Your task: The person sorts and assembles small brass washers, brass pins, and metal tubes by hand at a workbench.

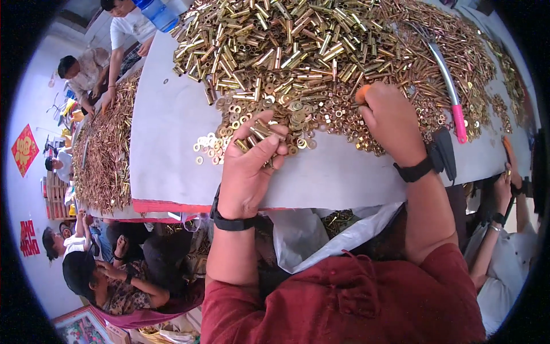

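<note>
My left hand (247, 166) is closed around several short brass-coloured metal sleeves (259, 135), held at the near edge of the washers. Gold-coloured flat washers (298, 117) lie loose just beyond it, with paler ones (211, 148) to its left. My right hand (392, 120) reaches over a spread of small hex nuts (366, 139), fingers bent and pressed together. An orange fingertip cover (362, 94) shows at its finger end. Whatever those fingers pinch, if anything, is hidden. A big heap of metal sleeves (275, 40) rises behind both hands.
Long thin bolts (424, 74) lie heaped at the right, with a pink-handled metal tool (458, 123) on them. The grey table (166, 137) has a red-edged front. Below hangs a white sack (303, 241). Co-workers sit at left around another heap (103, 155); one sits close at right (498, 246).
</note>
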The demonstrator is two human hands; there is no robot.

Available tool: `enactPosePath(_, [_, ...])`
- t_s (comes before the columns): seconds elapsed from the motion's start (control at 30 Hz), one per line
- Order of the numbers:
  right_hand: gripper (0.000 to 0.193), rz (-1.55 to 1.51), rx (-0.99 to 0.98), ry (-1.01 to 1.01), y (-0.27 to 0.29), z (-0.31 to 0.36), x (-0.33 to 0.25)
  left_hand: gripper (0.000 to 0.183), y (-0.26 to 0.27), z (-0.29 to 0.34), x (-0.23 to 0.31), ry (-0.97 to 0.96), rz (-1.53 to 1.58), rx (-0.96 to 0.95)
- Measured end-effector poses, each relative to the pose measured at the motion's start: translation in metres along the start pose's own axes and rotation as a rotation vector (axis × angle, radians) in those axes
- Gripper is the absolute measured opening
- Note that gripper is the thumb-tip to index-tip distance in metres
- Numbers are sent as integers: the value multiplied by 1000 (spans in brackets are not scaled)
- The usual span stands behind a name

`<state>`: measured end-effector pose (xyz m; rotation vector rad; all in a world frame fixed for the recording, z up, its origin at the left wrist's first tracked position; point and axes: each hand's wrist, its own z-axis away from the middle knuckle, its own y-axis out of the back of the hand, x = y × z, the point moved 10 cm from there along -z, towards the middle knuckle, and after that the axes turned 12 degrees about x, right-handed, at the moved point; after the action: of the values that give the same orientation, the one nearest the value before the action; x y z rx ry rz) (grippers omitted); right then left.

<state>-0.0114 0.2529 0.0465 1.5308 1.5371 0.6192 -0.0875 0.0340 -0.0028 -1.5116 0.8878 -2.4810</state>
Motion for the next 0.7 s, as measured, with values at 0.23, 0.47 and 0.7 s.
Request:
enactPosePath(0.23, [13,23,-21,14,2,1,-8,34,-1,3,1,-8,-17,-34])
enactPosePath(0.47, [9,18,12,85,0,-2,-11,24,-2,-1,1,4,-8,-7])
enactPosePath(0.7, [16,-131,48,44,2,-15,-24,35,16,1,7,0,-61,93])
